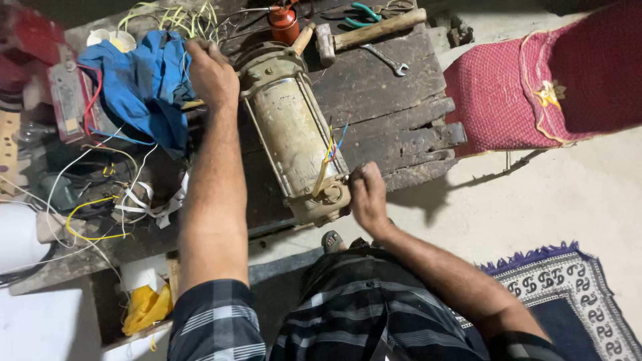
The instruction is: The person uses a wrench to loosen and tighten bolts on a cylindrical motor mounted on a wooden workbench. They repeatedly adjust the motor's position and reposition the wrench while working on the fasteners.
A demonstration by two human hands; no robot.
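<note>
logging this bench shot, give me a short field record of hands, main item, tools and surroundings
main item: cylindrical motor housing, lying on a dark wooden workbench
left hand: left hand on the housing's far end, beside a blue cloth
right hand: right hand gripping the near end cap
wires: coloured leads emerging near the cap
tools: hammer, spanner, green-handled pliers, orange oil can
floor: patterned rug

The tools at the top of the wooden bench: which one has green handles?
The pliers with green handles, beside the wooden-handled hammer. The hammer's handle is plain wood, and the small metal spanner is bare grey steel.
</note>
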